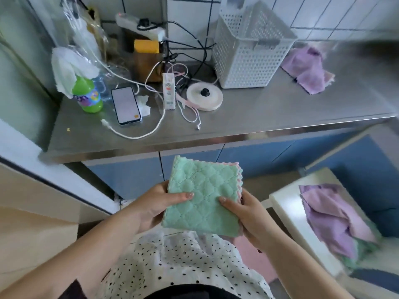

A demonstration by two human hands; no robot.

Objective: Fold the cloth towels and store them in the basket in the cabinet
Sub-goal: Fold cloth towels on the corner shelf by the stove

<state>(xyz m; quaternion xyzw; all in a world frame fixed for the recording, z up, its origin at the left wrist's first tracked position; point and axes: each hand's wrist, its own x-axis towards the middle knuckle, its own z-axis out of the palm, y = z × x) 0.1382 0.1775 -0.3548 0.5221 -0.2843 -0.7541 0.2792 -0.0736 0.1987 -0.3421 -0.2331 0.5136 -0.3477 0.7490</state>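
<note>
Your left hand (154, 203) and right hand (246, 214) both pinch the folded green towel (203, 197) — thumbs on top, fingers curled beneath — holding it flat in front of you, below the worktop (269, 108) edge. The white basket (248, 46) stands on the worktop, a purple towel (306, 67) just beside it

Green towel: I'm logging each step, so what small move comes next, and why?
Probably lift the green towel up into the white basket on the counter: it already looks folded square, gripped by left hand and right hand.
</note>
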